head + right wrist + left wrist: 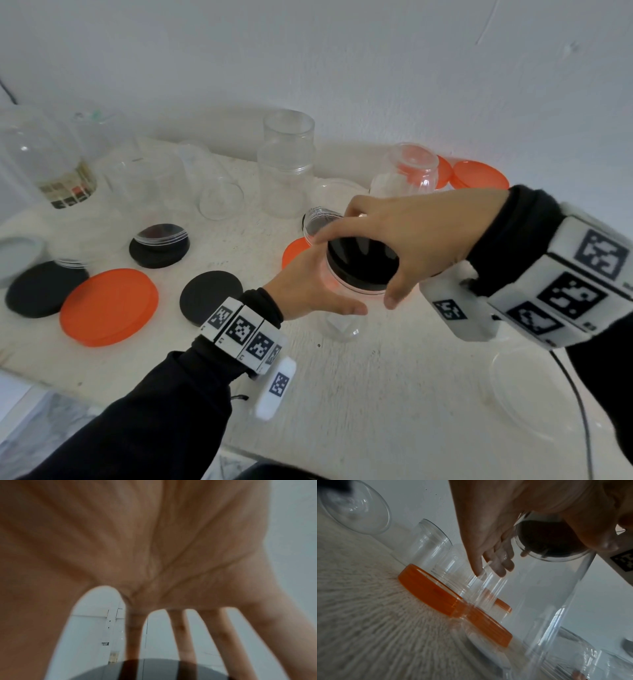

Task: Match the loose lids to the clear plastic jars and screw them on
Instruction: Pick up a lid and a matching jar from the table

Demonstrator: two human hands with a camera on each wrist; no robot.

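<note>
An upright clear plastic jar [342, 329] stands near the middle of the white table [376, 394]. My left hand [308, 291] grips its body, thumb in front and fingers [496, 563] wrapped round the far side. A black lid [363, 263] sits on the jar's mouth. My right hand [411, 233] comes from the right and grips the lid's rim with spread fingertips, the thumb at the near side. The left wrist view shows the jar [556, 601] and the lid's underside [553, 540] from below. In the right wrist view, the palm [154, 547] and fingers reach down to the lid [154, 669].
Loose lids lie to the left: an orange lid [109, 306] and two black lids [210, 296] [46, 289]. Another orange lid [294, 253] lies just behind the held jar. Empty clear jars [287, 164] stand at the back, with orange lids [479, 174] at the back right.
</note>
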